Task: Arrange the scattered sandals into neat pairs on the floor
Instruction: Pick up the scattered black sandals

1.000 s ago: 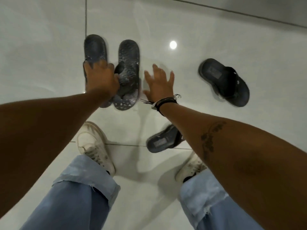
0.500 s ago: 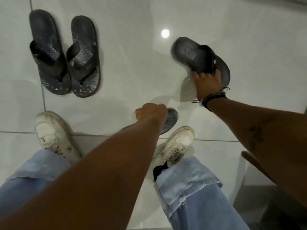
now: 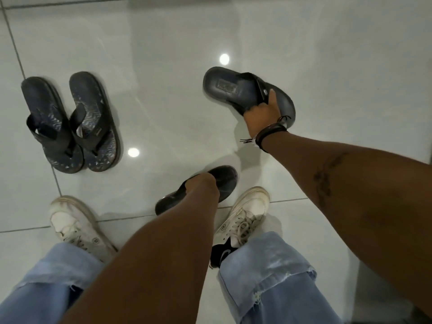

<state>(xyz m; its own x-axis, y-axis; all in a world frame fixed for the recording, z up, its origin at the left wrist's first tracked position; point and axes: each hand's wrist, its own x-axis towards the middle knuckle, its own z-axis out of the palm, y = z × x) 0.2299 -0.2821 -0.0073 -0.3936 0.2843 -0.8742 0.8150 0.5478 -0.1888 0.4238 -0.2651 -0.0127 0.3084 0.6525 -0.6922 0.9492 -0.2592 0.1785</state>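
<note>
floor (image 3: pixel 163 78): glossy pale tile, dark grout lines, two round light reflections on it
right sandal in hand (image 3: pixel 233 90): plain black slide, far right of centre, heel end pointing up-left, looks tilted with its near edge raised; whether the far end touches the floor I cannot tell
right hand (image 3: pixel 261 113): grip closed on that sandal at the strap, thumb (image 3: pixel 272 97) on top over the footbed, other fingers hidden under the sole
left sandal in hand (image 3: pixel 224 181): dark, glossy, close in front of the right shoe, mostly covered by the forearm; on the floor or lifted, cannot tell
left hand (image 3: pixel 205 183): reaches down across the middle, grip curled over this second sandal; fingers out of sight behind the wrist, so how tight it is cannot be read
paired flip-flops (image 3: pixel 70 122): two patterned dark ones on the left, side by side, touching along the inner edges, toes toward the camera, well apart from both hands
wrist cords (image 3: pixel 268 132): dark bands on the right wrist, loose ends sticking out
white sneakers (image 3: pixel 247 209): one each side at the bottom, laced, scuffed; the left one (image 3: pixel 74 223) sits on a grout line
jeans (image 3: pixel 268 277): light blue, frayed cuffs, lower edge of view
</note>
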